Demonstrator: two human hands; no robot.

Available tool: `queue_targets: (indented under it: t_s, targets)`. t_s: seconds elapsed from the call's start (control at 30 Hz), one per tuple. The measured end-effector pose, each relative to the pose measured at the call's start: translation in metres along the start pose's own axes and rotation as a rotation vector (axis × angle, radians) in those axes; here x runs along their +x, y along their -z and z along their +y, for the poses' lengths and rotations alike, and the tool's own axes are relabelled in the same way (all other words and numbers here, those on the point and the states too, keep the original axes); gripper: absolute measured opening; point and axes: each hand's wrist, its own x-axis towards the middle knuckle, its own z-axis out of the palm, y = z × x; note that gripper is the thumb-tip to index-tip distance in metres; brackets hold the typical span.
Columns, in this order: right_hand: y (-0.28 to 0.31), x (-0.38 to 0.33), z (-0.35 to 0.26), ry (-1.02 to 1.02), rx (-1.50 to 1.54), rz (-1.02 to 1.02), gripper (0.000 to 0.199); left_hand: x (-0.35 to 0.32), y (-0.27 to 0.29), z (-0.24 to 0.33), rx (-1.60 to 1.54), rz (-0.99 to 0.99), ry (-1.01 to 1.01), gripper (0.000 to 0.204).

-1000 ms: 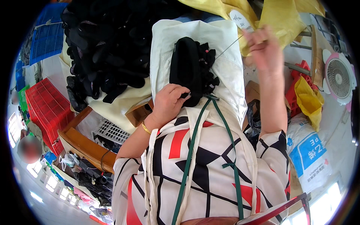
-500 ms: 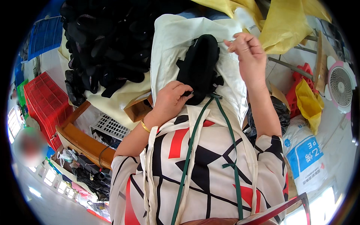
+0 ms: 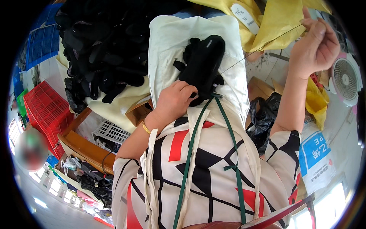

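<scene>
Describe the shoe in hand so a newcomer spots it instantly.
Find the white apron across the lap. On it lies a black shoe, its near end held by the left hand. Unlike the heaped black shoes, it has a thread stretched to the right hand.

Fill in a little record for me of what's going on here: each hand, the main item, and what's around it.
Left hand: gripping the near end of a black shoe
Right hand: raised to the right, fingers pinching a dark thread
Thread: stretched straight between shoe and right hand
Under the shoe: white cloth over the lap
Left side: heap of black shoes, red crate
Right side: yellow sheeting, fan
Needle: cannot tell
</scene>
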Motion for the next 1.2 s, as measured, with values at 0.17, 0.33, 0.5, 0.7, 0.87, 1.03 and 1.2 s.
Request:
queue_targets:
  t_s: [0.17,0.33,0.5,0.7,0.87,1.03,1.2]
  targets:
    - [-0.028,-0.052,-0.027,-0.487,0.165,-0.169,0.011,-0.004,-0.008,-0.001,-0.077,0.016,0.098,0.023]
    - [-0.034,-0.129,-0.066,-1.051,0.457,-0.653,0.01,-0.003,-0.007,-0.003,-0.176,0.0,0.123,0.022]
    - [-0.036,-0.183,-0.072,-1.324,0.559,-0.649,0.011,-0.006,-0.007,-0.004,-0.193,-0.005,0.105,0.026]
    - [-0.047,-0.211,-0.065,-1.343,0.61,-0.579,0.012,-0.008,-0.006,-0.008,-0.11,0.015,0.004,0.038]
    - [-0.046,-0.216,-0.063,-1.33,0.621,-0.577,0.012,-0.011,-0.005,-0.006,-0.036,0.012,0.026,0.034]
    - [-0.042,-0.217,-0.064,-1.313,0.627,-0.584,0.013,-0.013,-0.011,-0.006,-0.005,0.083,0.019,0.036]
    - [-0.042,-0.218,-0.064,-1.321,0.626,-0.573,0.013,-0.01,-0.009,-0.003,0.071,0.116,-0.005,0.037]
